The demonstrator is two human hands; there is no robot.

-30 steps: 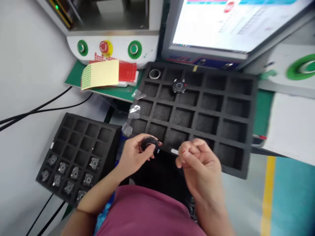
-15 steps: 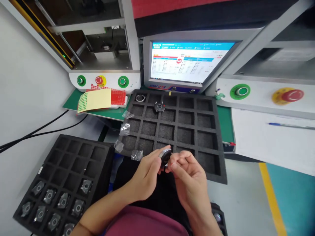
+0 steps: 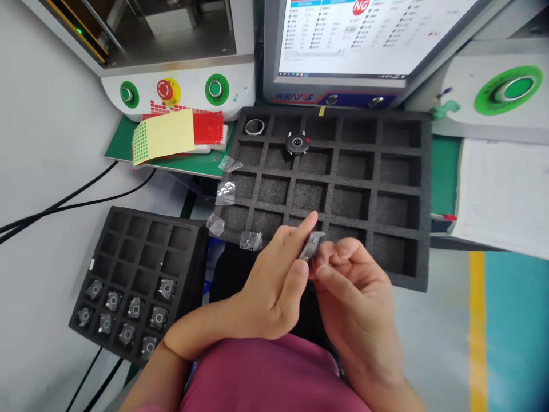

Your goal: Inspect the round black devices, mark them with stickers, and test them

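My left hand (image 3: pixel 274 280) grips a small round dark part (image 3: pixel 311 246) edge-on between thumb and fingers, over the near edge of a large black foam tray (image 3: pixel 412 171). My right hand (image 3: pixel 351 286) meets it from the right, its fingertips pinched at the part's edge. In that tray a metal ring (image 3: pixel 254 126) lies in the far left cell and a round black part (image 3: pixel 297 143) sits on a divider. A smaller black foam tray (image 3: pixel 141 240) at the lower left holds several grey parts (image 3: pixel 128 320) in its near rows.
Clear film scraps (image 3: pixel 225 193) lie along the large tray's left edge. Behind stand a monitor (image 3: pixel 369 40) showing "NG", a machine panel with green and red buttons (image 3: pixel 167 90), yellow and red sticker sheets (image 3: pixel 171 133), and paper (image 3: pixel 501 194) at the right. Black cables (image 3: pixel 64 200) run left.
The view tipped down and nearer. The part in my left hand has turned edge-on, and both hands have closed together around it.
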